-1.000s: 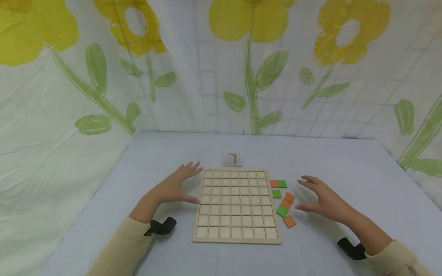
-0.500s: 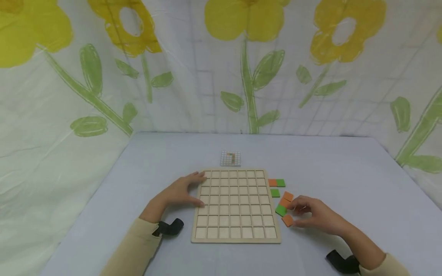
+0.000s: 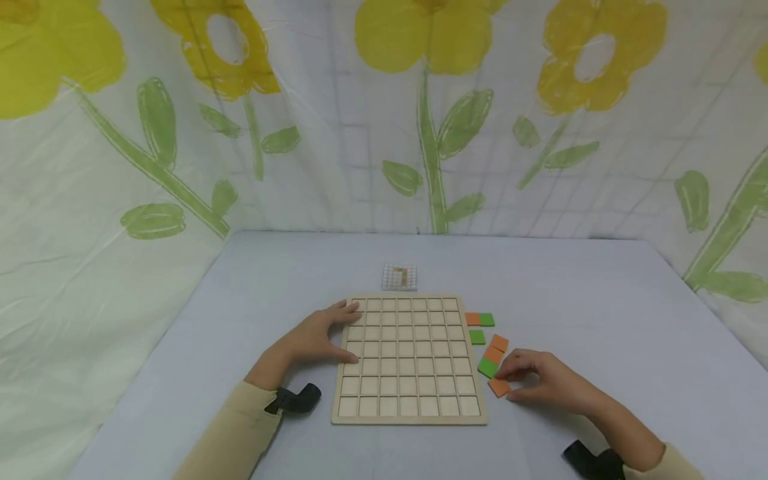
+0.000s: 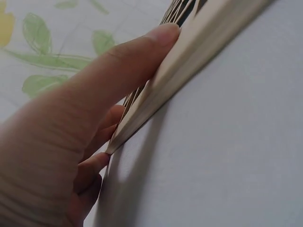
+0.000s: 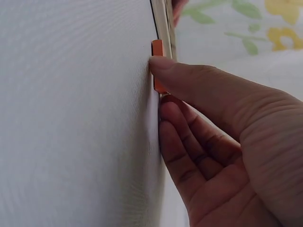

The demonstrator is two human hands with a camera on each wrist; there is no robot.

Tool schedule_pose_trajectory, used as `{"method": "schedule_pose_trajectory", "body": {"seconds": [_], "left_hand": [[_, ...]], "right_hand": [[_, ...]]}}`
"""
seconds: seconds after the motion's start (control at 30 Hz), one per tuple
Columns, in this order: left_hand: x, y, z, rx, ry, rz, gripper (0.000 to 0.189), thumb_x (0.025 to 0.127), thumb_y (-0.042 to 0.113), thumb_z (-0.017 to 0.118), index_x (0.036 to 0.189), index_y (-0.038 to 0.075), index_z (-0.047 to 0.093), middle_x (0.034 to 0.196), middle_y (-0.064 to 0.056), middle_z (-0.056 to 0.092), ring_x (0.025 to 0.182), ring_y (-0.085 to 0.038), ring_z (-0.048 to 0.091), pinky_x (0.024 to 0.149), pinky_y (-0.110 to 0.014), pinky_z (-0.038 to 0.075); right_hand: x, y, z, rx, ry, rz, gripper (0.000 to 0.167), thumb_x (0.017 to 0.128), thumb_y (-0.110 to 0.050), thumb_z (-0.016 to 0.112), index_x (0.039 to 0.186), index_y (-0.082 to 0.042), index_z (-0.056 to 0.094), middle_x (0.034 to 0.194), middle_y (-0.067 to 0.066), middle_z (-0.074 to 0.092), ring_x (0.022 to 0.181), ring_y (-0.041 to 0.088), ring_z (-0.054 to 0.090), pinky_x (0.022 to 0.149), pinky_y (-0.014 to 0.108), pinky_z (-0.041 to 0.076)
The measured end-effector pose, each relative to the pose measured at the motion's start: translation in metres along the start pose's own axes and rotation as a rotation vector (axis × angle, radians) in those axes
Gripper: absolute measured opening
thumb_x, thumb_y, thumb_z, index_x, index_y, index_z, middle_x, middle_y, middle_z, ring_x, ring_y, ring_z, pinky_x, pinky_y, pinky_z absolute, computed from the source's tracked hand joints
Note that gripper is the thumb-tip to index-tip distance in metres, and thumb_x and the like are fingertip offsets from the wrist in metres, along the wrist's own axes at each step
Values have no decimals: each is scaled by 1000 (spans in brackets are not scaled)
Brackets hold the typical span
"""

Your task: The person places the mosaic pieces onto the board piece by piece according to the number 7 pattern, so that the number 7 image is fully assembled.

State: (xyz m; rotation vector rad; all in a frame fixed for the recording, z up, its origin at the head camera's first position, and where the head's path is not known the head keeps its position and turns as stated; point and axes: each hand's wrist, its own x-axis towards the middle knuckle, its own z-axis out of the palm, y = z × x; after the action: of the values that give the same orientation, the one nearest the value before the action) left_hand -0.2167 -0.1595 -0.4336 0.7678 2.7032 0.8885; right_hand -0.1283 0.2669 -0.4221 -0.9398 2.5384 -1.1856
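Note:
A pale wooden grid board (image 3: 409, 367) lies on the white table, its square cells bare. Along its left side my left hand (image 3: 312, 335) rests, thumb and fingers spread and touching the frame. In the left wrist view, the thumb (image 4: 142, 52) lies over the board's edge. To the right of the board, my right hand (image 3: 555, 381) pinches the nearest orange tile (image 3: 497, 388) between thumb and fingertips. The right wrist view has the thumb pressed against this orange tile (image 5: 157, 47), low at the table surface.
Other tiles lie right of the board: a green tile (image 3: 488, 367) with orange tiles (image 3: 493, 354) in a slanted row, another green tile (image 3: 477, 337), and an orange-green pair (image 3: 479, 319). Behind the board is a small pattern card (image 3: 399, 277). A flowered curtain (image 3: 336, 153) hangs beyond the table.
My right hand has come down and leftward onto the nearest orange tile and now pinches it. My left hand has moved right, from beside the board onto its left edge.

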Motion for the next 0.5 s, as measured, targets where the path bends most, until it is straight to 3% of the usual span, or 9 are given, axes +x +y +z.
{"method": "schedule_pose_trajectory", "body": {"seconds": [0.13, 0.5], "left_hand": [[-1, 1, 0, 0, 8, 9, 89, 61, 57, 79, 134, 16, 51, 151, 3, 34, 144, -27, 19, 115, -53, 20], [3, 3, 4, 12, 9, 9, 89, 61, 60, 76, 135, 17, 50, 151, 5, 33, 144, -26, 20, 115, -51, 21]], "right_hand": [[1, -1, 0, -18, -5, -21, 25, 81, -28, 71, 102, -14, 69, 98, -2, 65, 88, 2, 60, 75, 20, 54], [3, -4, -5, -90, -66, 67, 21, 80, -31, 72, 97, -20, 68, 96, -8, 62, 84, 0, 56, 73, 19, 52]]}}
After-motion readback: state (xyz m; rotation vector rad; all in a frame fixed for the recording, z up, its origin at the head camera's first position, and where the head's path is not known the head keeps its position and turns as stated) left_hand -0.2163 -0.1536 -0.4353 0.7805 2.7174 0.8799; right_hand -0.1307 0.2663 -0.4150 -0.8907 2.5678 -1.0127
